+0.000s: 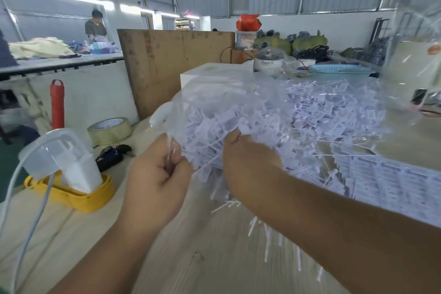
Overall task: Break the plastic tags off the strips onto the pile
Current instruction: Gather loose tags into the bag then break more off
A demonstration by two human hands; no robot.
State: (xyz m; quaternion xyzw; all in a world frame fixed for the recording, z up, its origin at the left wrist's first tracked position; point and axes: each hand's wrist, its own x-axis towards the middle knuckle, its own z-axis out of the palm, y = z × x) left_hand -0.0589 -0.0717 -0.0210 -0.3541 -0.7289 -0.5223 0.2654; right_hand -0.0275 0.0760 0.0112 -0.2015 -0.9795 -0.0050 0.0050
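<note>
at nine o'clock a clear lidded plastic tub sits in a yellow tray, with a roll of beige packing tape just behind it on the pale wooden tabletop. at centre the left hand has its fingers curled tight, pinching the edge of a thin clear plastic bag. the right hand reaches into the bag's mouth; its fingers are buried among the contents, so i cannot tell how they lie. the small white printed plastic tags fill the bag from twelve to two o'clock, a loose tangled heap of flat squares on thin stalks. they look light, stiff and brittle, likely to snap cleanly if taken close to the joint. at four o'clock the flat white strips of unbroken tags lie stacked, and bare snapped stalks are scattered on the tabletop below.
</note>
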